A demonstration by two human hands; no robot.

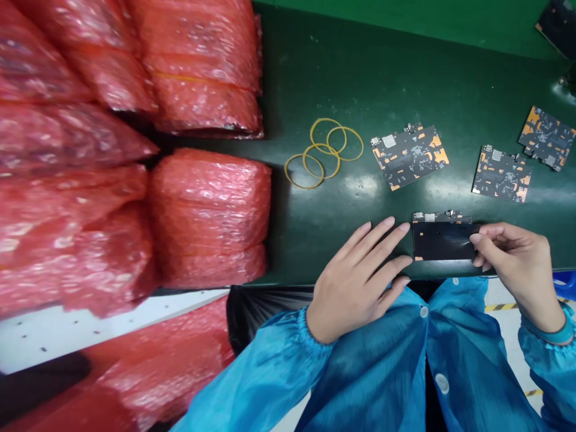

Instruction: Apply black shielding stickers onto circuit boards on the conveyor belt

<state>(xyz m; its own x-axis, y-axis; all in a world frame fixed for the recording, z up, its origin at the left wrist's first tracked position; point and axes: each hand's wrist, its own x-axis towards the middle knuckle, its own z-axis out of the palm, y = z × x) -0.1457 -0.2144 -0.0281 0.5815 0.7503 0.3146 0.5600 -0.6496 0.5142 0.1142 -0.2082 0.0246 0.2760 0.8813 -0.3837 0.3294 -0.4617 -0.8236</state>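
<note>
A circuit board (443,218) lies near the front edge of the green table, with a black film sheet (443,241) covering most of its face. Metal connectors show along the board's far edge. My right hand (513,252) pinches the right end of the black film between thumb and fingers; whether the board is gripped with it, I cannot tell. Just left of the board, my left hand (366,279) rests palm down, fingers stretched and spread, holding nothing. Beyond lie another circuit board (410,157), a second (503,174) and a third (548,138), all bare-faced.
Several yellow rubber bands (321,153) overlap on the table (310,78). Red bubble-wrap packages (209,216) are piled along the left side. A dark object (558,30) sits at the far right corner. More red wrap (166,360) lies below the table edge.
</note>
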